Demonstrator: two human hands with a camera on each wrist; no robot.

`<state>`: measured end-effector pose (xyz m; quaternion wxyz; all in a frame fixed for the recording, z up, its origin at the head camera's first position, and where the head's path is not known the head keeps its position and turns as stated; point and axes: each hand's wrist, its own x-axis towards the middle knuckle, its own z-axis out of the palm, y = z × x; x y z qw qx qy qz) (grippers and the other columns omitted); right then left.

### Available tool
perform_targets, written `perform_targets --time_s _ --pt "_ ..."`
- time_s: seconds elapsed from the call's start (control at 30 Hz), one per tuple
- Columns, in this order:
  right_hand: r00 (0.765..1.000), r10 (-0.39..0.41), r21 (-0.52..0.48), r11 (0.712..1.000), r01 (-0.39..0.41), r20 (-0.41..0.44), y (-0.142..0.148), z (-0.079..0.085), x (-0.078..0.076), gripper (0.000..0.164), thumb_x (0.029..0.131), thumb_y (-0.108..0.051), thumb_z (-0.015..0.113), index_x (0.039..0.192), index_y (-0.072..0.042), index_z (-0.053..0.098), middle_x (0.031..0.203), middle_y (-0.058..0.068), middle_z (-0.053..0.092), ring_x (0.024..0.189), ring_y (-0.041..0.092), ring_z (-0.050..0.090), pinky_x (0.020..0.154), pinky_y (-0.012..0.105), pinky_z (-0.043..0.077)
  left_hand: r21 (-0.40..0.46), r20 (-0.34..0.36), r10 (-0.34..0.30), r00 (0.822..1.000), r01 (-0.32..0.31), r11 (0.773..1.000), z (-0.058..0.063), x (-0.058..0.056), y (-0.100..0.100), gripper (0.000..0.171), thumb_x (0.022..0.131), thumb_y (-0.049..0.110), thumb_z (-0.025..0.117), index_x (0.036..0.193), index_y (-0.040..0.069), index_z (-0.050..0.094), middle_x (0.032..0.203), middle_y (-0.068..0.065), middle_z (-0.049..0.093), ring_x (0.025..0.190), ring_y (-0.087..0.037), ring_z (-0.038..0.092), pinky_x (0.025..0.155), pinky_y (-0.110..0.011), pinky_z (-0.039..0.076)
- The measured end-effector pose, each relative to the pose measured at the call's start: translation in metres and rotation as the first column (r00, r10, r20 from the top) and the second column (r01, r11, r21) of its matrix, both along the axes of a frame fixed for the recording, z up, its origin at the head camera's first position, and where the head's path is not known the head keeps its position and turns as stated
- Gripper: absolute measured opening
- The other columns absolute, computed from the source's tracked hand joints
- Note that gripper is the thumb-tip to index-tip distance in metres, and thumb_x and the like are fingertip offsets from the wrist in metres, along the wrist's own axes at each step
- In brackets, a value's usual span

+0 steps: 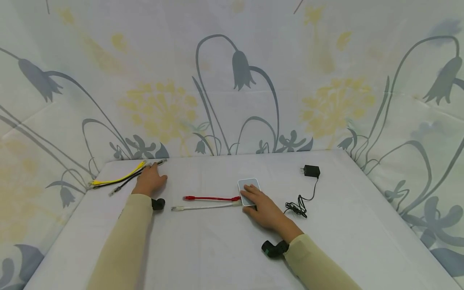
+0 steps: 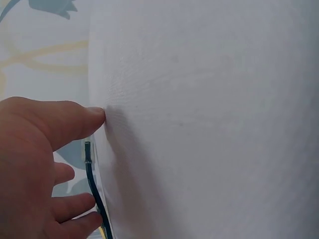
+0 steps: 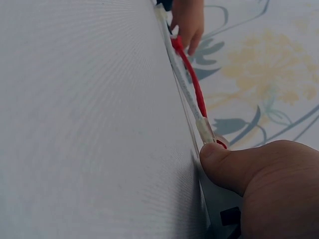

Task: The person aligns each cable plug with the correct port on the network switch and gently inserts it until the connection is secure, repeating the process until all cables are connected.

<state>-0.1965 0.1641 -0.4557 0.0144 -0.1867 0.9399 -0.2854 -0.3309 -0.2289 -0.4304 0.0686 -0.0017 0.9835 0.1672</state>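
My right hand (image 1: 266, 207) rests on a small white box-shaped device (image 1: 250, 183), fingers laid across its top. Its thumb (image 3: 214, 154) touches beside the near plug of a white network cable (image 1: 206, 208). A red network cable (image 1: 210, 198) lies just behind the white one; both reach the device's left side, and whether they are plugged in is hidden. At the back left, my left hand (image 1: 149, 180) reaches over black network cables (image 1: 125, 186), with a yellow cable (image 1: 121, 178) alongside. In the left wrist view its thumb stands apart from the fingers beside a dark cable (image 2: 94, 186).
A black power adapter (image 1: 311, 171) lies at the right, its thin cord (image 1: 297, 207) bunched nearer the device. The white-covered table (image 1: 217, 249) ends at the back against a flower-printed cloth (image 1: 217, 100), which also rises at both sides. Each wrist wears a black camera.
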Motion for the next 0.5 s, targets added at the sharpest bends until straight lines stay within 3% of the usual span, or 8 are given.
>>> perform_targets --time_s 0.13,0.33,0.5 --pt "1.0 -0.001 -0.003 1.0 0.001 -0.004 -0.0002 -0.0002 -0.0003 0.056 0.095 -0.033 0.062 0.147 -0.02 0.044 0.158 -0.001 0.031 0.15 0.022 0.02 0.117 0.049 0.026 -0.017 -0.007 -0.003 1.0 0.003 1.0 0.0021 0.0011 0.0001 0.073 0.096 0.03 0.046 0.149 -0.012 0.017 0.149 -0.039 0.023 0.138 -0.053 0.023 0.108 -0.068 0.025" --pt "1.0 -0.001 -0.009 1.0 0.001 -0.016 -0.0004 -0.0017 -0.0006 0.056 0.094 -0.032 0.063 0.146 -0.019 0.045 0.158 -0.001 0.032 0.149 0.023 0.021 0.116 0.05 0.027 -0.044 -0.055 -0.031 0.998 0.028 0.999 0.0057 0.0038 0.0026 0.065 0.097 0.025 0.046 0.144 -0.016 0.027 0.144 -0.041 0.03 0.134 -0.054 0.03 0.109 -0.06 0.03" --pt "1.0 0.006 -0.007 1.0 -0.006 -0.031 0.0003 -0.0025 -0.0006 0.055 0.095 -0.032 0.062 0.146 -0.019 0.046 0.158 0.0 0.033 0.149 0.024 0.022 0.116 0.05 0.028 -0.055 -0.078 -0.026 0.997 0.022 0.998 0.0083 0.0065 0.0064 0.05 0.098 0.017 0.044 0.14 -0.01 0.041 0.141 -0.038 0.037 0.129 -0.051 0.039 0.104 -0.06 0.037"
